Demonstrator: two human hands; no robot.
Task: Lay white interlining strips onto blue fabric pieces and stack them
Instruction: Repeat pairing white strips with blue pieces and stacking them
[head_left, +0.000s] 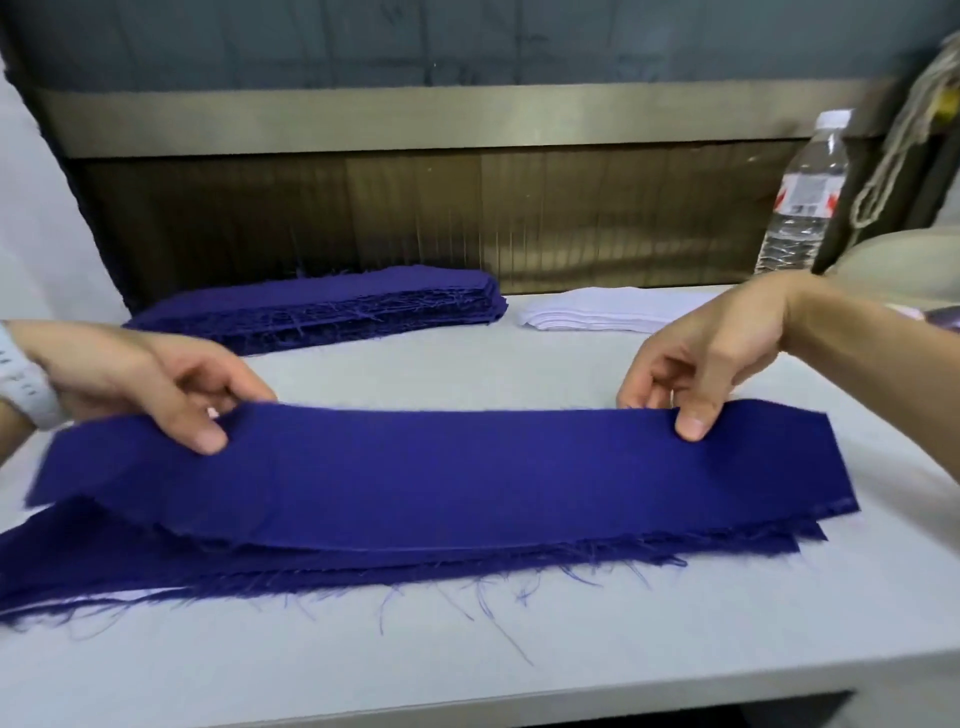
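1. Near table edge, head view: top blue piece held over the near stack; its far edge is lifted, its near edge rests on the stack.
2. Left hand pinches the piece's far edge near its left end, thumb on top, fingers curled behind. White watch on that wrist.
3. Right hand pinches the same edge near the right end, same grip.
4. White interlining sliver shows under the near stack's left end.
5. Further back: blue supply pile, white strip pile just beside it, water bottle far right.
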